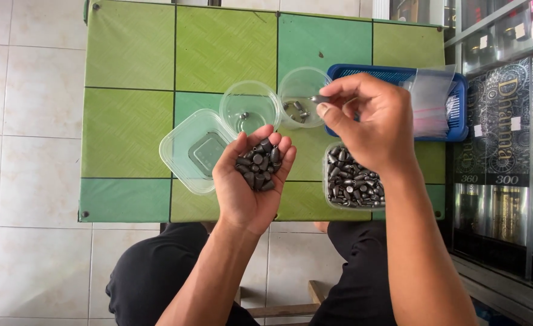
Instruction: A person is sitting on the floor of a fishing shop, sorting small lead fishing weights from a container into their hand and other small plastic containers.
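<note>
Right hand [372, 124] pinching one grey weight [321, 98] lengthwise above round cup [290, 81]; left hand [253, 181], palm open, cupping loose weights [259, 164] just below-left.

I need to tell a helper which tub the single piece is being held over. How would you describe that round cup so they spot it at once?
On the green chequered table, two round clear cups stand side by side in front of a blue basket. The one meant is the right-hand cup, touching the basket, under the right hand, which pinches one grey weight. It holds several grey pieces; its neighbour, the left cup, holds about one.
</note>
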